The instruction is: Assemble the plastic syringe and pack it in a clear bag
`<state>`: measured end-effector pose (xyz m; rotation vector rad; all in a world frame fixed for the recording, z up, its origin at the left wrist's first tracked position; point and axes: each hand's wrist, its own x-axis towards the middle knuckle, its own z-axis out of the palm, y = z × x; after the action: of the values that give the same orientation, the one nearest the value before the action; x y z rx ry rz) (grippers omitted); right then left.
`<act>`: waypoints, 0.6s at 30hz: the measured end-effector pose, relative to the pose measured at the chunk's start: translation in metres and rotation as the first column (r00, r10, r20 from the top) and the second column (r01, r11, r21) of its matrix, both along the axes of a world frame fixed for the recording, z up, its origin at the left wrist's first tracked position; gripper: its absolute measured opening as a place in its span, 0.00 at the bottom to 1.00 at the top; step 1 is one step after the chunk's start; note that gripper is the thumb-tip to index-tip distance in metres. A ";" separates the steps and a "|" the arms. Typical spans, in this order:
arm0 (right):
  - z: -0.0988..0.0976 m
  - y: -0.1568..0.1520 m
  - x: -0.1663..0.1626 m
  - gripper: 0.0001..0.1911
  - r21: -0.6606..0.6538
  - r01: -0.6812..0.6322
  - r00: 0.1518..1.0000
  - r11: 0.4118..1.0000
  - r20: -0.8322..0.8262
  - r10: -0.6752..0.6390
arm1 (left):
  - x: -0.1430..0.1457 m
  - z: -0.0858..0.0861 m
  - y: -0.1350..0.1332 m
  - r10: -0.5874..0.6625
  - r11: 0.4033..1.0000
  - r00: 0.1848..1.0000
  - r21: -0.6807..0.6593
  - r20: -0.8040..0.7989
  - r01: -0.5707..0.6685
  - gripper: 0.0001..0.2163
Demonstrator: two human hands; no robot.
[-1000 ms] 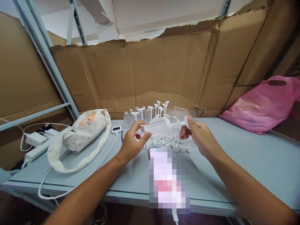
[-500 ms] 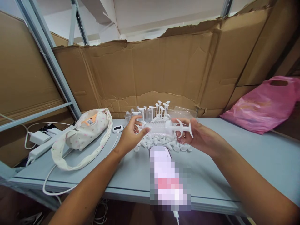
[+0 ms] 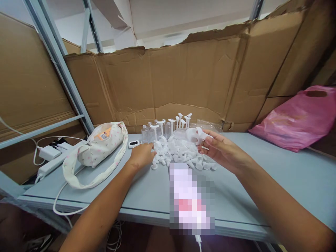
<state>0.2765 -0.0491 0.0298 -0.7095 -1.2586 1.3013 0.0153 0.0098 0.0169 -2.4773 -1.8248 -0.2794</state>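
A clear ribbed plastic syringe [image 3: 181,133] with a white cap and plunger lies level above the pile. My right hand [image 3: 216,145] grips it by the white handle end, fingers wrapped about it. At the left edge of a pile of small white plastic nozzles [image 3: 189,154], my left hand [image 3: 141,155] is lowered with its fingers curled downward. What its fingertips hold, if anything, is hidden. Behind the pile stand several white plungers [image 3: 172,124] and several clear ribbed barrels [image 3: 145,133].
A phone with a blurred screen [image 3: 187,196] lies in front of the pile on the grey table [image 3: 236,206]. To the left are a small white device [image 3: 133,144], a floral bag [image 3: 102,150] and a power strip [image 3: 56,161]. A pink plastic bag [image 3: 296,119] sits right, cardboard [image 3: 170,80] behind.
My left hand has let go of the syringe's front end and moved down and left to the nozzles. My right hand keeps the syringe, now turned with its handle nearer me.
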 end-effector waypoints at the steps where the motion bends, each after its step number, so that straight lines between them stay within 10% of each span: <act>1: 0.000 0.000 0.000 0.17 0.016 0.011 1.000 1.000 0.006 -0.011 | 0.000 -0.001 0.001 0.005 1.000 1.000 -0.028 0.006 -0.004 0.14; 11: 0.006 0.003 -0.002 0.18 0.014 0.134 0.971 0.991 -0.201 -0.128 | 0.003 -0.003 0.001 -0.043 0.996 0.991 0.088 0.129 0.032 0.14; 18: 0.012 0.010 0.011 0.18 0.009 0.214 0.902 0.977 -0.386 -0.194 | 0.035 0.000 -0.011 -0.297 0.916 0.949 0.314 0.109 0.251 0.12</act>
<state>0.2879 -0.0389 0.0416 -0.5027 -0.8706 1.1611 0.0499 -0.0014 0.0167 -2.5439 -1.3461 -0.7213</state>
